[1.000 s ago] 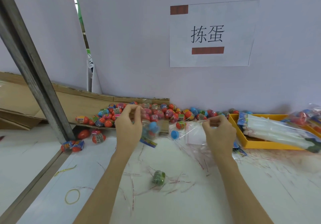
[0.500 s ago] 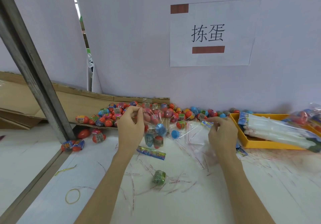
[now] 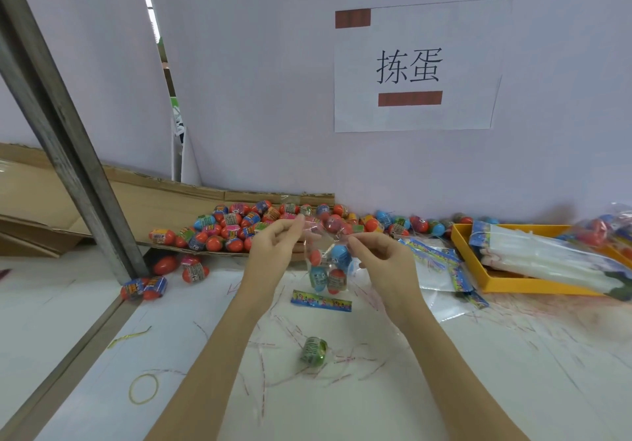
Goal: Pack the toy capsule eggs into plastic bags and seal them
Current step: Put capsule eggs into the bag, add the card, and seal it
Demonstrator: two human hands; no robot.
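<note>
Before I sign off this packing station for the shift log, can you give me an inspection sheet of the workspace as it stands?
Surface: white table, marked with thin red and pink strips.
Job's things: clear bag holding about four capsule eggs, held up over the table; loose egg pile on cardboard at the back; stack of empty bags; printed header card lying flat.
Clutter: one green egg alone near the front; yellow rubber band; yellow tray with white packets.
Hands: left hand and right hand both pinch the bag's top.
Cables: nothing seen.
Surroundings: wall with a paper sign; slanted metal post at left.
</note>
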